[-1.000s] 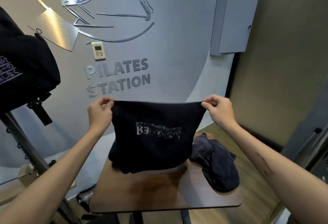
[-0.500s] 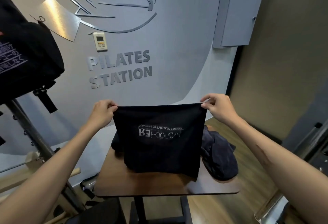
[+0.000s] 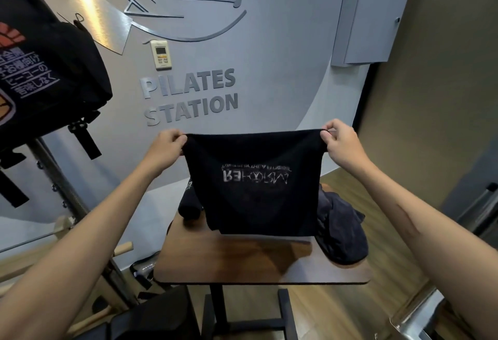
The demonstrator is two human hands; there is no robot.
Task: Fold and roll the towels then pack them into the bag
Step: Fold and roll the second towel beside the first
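A black towel [image 3: 256, 197] with pale mirrored lettering hangs doubled over in the air above the small wooden table [image 3: 242, 261]. My left hand [image 3: 168, 145] pinches its top left corner and my right hand [image 3: 341, 141] pinches its top right corner, stretching the upper edge taut. Its lower edge hangs just above the tabletop. Behind it on the left lies a rolled black towel [image 3: 190, 207]. A crumpled dark grey towel [image 3: 342, 234] rests on the table's right side. A black bag [image 3: 45, 70] with white and orange print hangs at the upper left.
A metal frame pole [image 3: 70, 205] slants down the left under the bag. The wall with a sign and a thermostat [image 3: 161, 54] stands behind the table. Wooden floor lies to the right, and a dark padded seat [image 3: 151, 318] sits below the table's front edge.
Both hands lifted the towel so its lower edge came off the table and now hangs free. The view has tilted down slightly.
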